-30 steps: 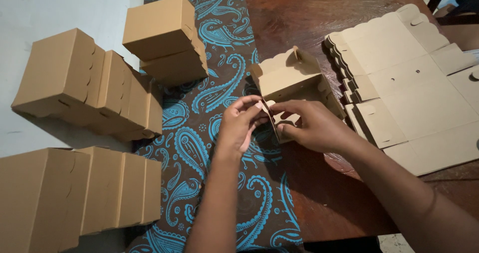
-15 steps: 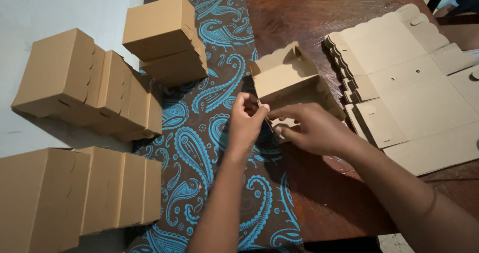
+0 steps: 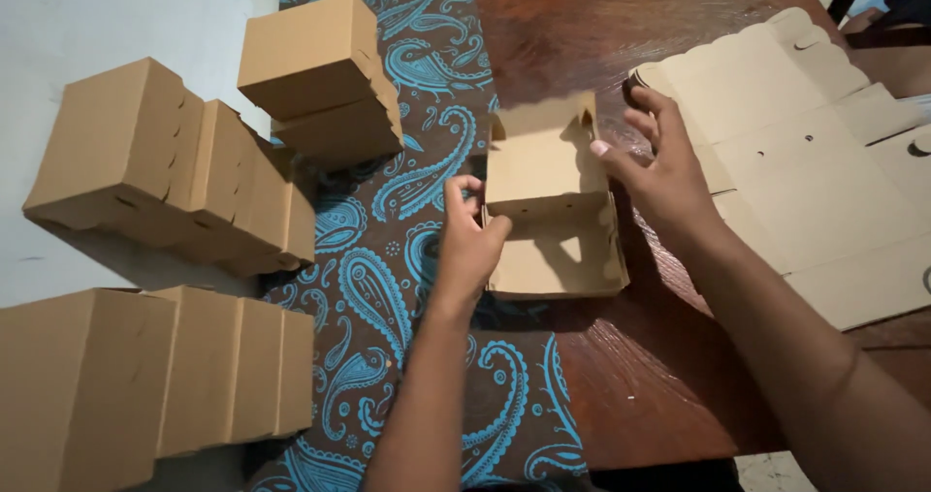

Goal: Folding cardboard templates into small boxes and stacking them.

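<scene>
Open cardboard box (image 3: 548, 211) on worktop (image 3: 621, 376) is held at its left wall by left hand (image 3: 470, 245); right hand (image 3: 664, 167), grip wide, is laid on its right edge.

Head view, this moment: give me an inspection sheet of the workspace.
Surface: dark wooden table with a blue paisley cloth.
Job's things: open cardboard box, lid flap raised.
Clutter: rows of folded boxes on the left; stack of flat box blanks on the right.
Hands: left hand grips the box's left wall; right hand open at its right edge.
Cables: nothing seen.
Surroundings: pale surface at left.
</scene>
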